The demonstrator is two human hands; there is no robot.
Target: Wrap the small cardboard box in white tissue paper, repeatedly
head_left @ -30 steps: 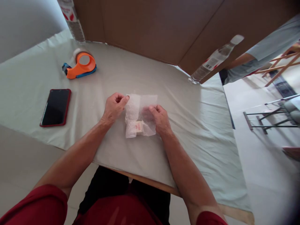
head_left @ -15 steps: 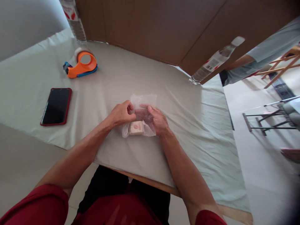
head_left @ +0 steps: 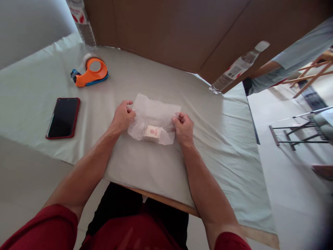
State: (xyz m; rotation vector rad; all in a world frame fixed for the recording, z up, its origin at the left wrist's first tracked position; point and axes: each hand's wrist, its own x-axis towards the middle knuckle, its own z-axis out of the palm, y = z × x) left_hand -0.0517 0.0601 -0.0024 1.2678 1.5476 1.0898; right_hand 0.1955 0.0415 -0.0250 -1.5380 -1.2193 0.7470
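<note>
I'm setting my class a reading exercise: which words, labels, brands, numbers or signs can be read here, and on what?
No text is clear enough to quote.
Box: reddish print on top, too small and blurred to read.
Left bottle: red-and-white label, too blurred.
Right bottle: label with a dark patch, too blurred.
</note>
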